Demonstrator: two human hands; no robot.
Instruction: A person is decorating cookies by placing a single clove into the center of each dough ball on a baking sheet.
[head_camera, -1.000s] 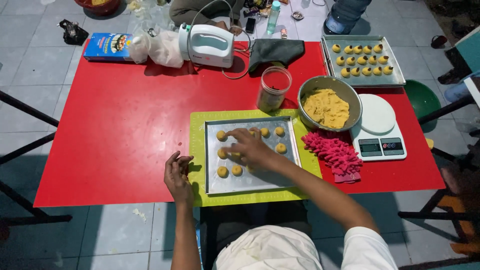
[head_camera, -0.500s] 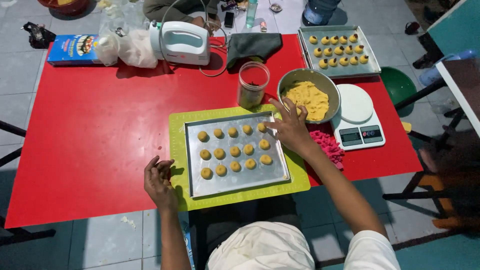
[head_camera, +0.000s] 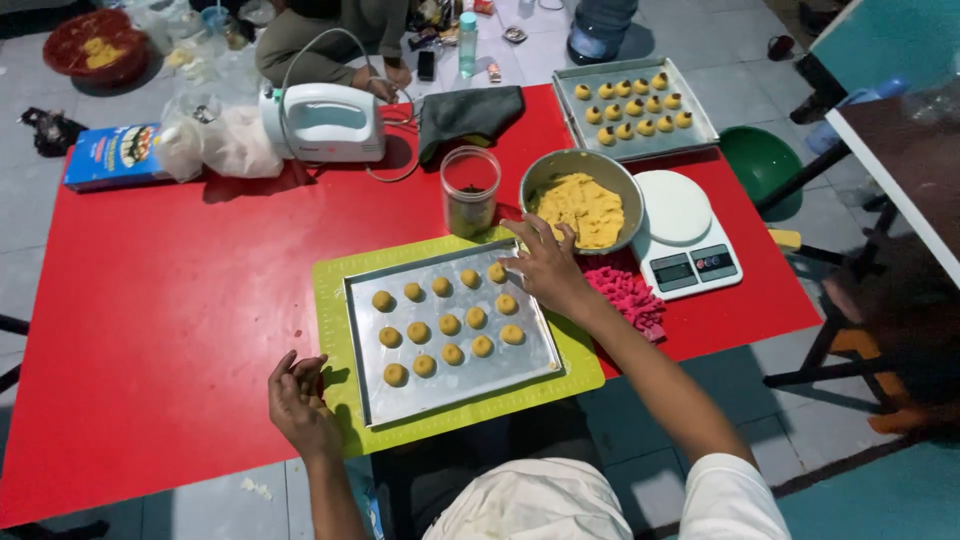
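Note:
A metal baking tray (head_camera: 490, 385) lies on a green mat (head_camera: 330, 300) on the red table, with several small yellow dough balls (head_camera: 449, 324) in rows on it. My right hand (head_camera: 545, 268) hovers with spread fingers over the tray's far right corner, close to a metal bowl of yellow dough (head_camera: 583, 205). My left hand (head_camera: 300, 400) rests at the tray's near left corner with curled fingers; I cannot tell whether it holds dough.
A white kitchen scale (head_camera: 682, 235) and pink cloth (head_camera: 625, 296) sit right of the bowl. Behind are a clear jar (head_camera: 470, 192), a second tray of dough balls (head_camera: 632, 108), a dark cloth (head_camera: 468, 115), a white hand mixer (head_camera: 325, 122), a plastic bag (head_camera: 220, 145) and a blue box (head_camera: 112, 156). Another person sits beyond the table.
My right hand has left the dough balls on the tray and moved right toward the bowl. My left hand stays by the tray's near left corner.

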